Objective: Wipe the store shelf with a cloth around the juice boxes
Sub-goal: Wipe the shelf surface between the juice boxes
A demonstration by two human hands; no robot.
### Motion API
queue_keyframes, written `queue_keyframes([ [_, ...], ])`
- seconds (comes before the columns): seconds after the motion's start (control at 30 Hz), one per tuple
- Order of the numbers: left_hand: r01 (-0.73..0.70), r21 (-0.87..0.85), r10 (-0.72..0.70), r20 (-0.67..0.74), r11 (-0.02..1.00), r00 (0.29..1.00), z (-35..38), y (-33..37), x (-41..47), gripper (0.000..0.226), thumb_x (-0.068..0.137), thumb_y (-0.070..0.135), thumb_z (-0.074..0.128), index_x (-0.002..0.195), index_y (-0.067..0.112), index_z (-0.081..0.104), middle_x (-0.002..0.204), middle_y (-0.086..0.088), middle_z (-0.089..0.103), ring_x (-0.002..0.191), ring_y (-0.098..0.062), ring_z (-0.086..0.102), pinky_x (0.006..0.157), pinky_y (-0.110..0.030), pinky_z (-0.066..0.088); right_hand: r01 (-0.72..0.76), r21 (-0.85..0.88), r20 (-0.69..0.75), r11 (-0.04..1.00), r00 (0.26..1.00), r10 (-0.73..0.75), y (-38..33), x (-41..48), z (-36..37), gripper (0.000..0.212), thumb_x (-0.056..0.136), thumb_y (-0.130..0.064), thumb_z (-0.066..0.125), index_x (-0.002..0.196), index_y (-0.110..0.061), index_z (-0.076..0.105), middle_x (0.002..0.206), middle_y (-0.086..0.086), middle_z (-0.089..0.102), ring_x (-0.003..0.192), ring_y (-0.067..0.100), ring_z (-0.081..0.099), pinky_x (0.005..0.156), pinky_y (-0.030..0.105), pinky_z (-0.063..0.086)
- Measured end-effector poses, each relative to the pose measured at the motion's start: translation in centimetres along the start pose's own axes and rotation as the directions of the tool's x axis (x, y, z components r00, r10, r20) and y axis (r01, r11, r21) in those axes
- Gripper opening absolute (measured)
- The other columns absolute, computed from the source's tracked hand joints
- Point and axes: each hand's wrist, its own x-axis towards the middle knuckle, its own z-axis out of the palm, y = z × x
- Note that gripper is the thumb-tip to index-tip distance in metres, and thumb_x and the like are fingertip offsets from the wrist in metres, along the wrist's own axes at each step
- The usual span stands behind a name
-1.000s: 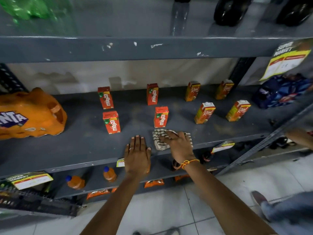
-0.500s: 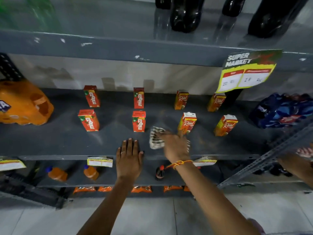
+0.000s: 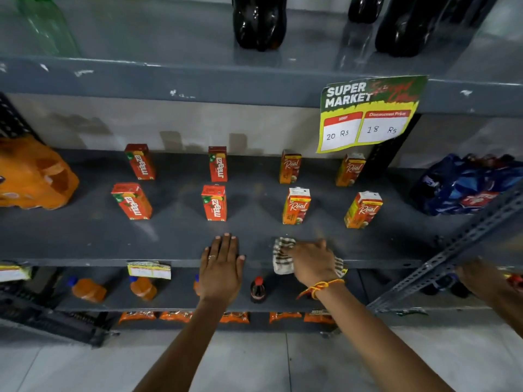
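While both arms reach in from the bottom edge, the scene lies like this, near to far:

Left hand (image 3: 222, 268): flat, palm down on the front edge of the shelf (image 3: 85, 239), fingers straight and close together, holding nothing; a ring on one finger.

Right hand (image 3: 312, 263): pressed on top of the cloth (image 3: 283, 256), fingers spread over it and curled a little at the tips; an orange thread around the wrist.

Cloth: striped, crumpled, lying at the shelf's front edge, just in front of the third column of boxes, with part of it showing on either side of the hand.

Front row of juice boxes (image 3: 214, 203): four upright, well spaced, two red ones to the left, two orange-and-white ones to the right.

Back row: four more boxes standing behind them near the wall, in the same columns.

Shelf ends: an orange wrapped pack (image 3: 34, 176) at the left, a blue wrapped pack (image 3: 464, 185) at the right.

Price sign (image 3: 368, 114): hanging from the shelf above, reading 20 Rs and 18 Rs.

Top shelf: dark bottles (image 3: 259, 22) standing.
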Motion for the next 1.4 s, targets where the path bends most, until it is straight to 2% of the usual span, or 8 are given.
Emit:
queue_keyframes([
  [0.17,-0.035,0.002,0.035,-0.009,0.999,0.999,-0.2,1.0,-0.2,0.059,0.091,0.037,0.016,0.135,0.007,0.042,0.141,-0.014,0.047,0.133,-0.031,0.039,0.107,-0.049,0.032,0.102,0.078,-0.176,0.992,0.980,-0.087,-2.1,1.5,-0.9,0.052,0.094,-0.005,0.041,0.136,-0.035,0.050,0.144,0.002,0.051,0.128,0.040,0.040,0.103,0.047,0.044],
  [0.33,-0.058,0.020,0.058,-0.036,0.998,0.998,0.3,0.1,0.0,0.061,0.091,0.041,0.013,0.137,0.009,0.039,0.144,-0.012,0.043,0.136,-0.029,0.034,0.109,-0.049,0.029,0.223,0.059,-0.125,0.973,0.969,-0.215,-1.6,2.7,0.8,0.065,0.092,0.000,0.044,0.140,-0.044,0.042,0.158,-0.008,0.031,0.137,0.036,0.030,0.110,0.052,0.036],
  [0.5,-0.068,0.012,0.068,-0.010,0.998,0.998,1.2,2.1,0.5,0.052,0.098,0.040,0.026,0.143,0.013,0.026,0.152,-0.007,0.031,0.142,-0.024,0.020,0.115,-0.046,0.018,0.086,0.114,-0.089,0.990,0.993,-0.076,5.2,1.5,1.4,0.059,0.092,-0.006,0.047,0.133,-0.048,0.050,0.153,-0.017,0.038,0.136,0.031,0.033,0.113,0.051,0.033],
  [0.67,-0.152,0.013,0.151,0.027,0.988,0.988,2.2,6.3,1.0,0.052,0.099,0.039,0.024,0.145,0.017,0.018,0.155,-0.003,0.022,0.144,-0.019,0.011,0.116,-0.042,0.011,-0.061,0.033,-0.057,0.998,0.996,0.063,10.4,0.1,0.4,0.049,0.091,-0.008,0.045,0.126,-0.039,0.060,0.141,0.005,0.054,0.131,0.037,0.039,0.107,0.051,0.041],
  [0.8,-0.156,0.020,0.156,0.017,0.988,0.988,2.8,8.8,1.1,0.050,0.098,0.034,0.030,0.143,0.014,0.025,0.153,-0.004,0.028,0.142,-0.020,0.018,0.115,-0.043,0.016,0.162,0.085,-0.200,0.983,0.969,-0.143,9.6,1.7,-0.6,0.063,0.084,0.005,0.045,0.126,-0.040,0.061,0.142,-0.010,0.055,0.124,0.028,0.045,0.105,0.042,0.041],
  [1.03,-0.158,0.004,0.159,-0.052,0.987,0.986,3.2,9.3,1.0,0.059,0.092,0.037,0.016,0.139,0.008,0.035,0.147,-0.011,0.039,0.139,-0.026,0.029,0.112,-0.048,0.023,0.290,-0.034,-0.086,0.956,0.953,-0.292,9.0,4.1,1.2,0.060,0.093,-0.004,0.046,0.144,-0.035,0.040,0.151,-0.003,0.045,0.125,0.032,0.042,0.109,0.041,0.037],
  [1.2,-0.169,-0.004,0.169,-0.016,0.986,0.985,3.5,9.9,0.8,0.049,0.099,0.030,0.034,0.143,0.010,0.026,0.152,-0.009,0.030,0.142,-0.024,0.020,0.115,-0.045,0.017,0.116,0.157,-0.129,0.981,0.987,-0.096,13.8,2.2,1.9,0.062,0.091,-0.004,0.047,0.133,-0.049,0.049,0.152,-0.018,0.039,0.133,0.028,0.037,0.112,0.042,0.037],
  [1.4,-0.294,-0.003,0.294,0.049,0.956,0.955,4.2,11.7,1.2,0.050,0.099,0.034,0.026,0.145,0.016,0.017,0.155,-0.003,0.022,0.143,-0.018,0.013,0.116,-0.036,0.010,-0.131,0.252,-0.044,0.959,0.988,0.147,18.9,-1.5,3.2,0.048,0.093,-0.013,0.050,0.129,-0.044,0.056,0.146,-0.006,0.052,0.137,0.028,0.040,0.113,0.043,0.040],
])
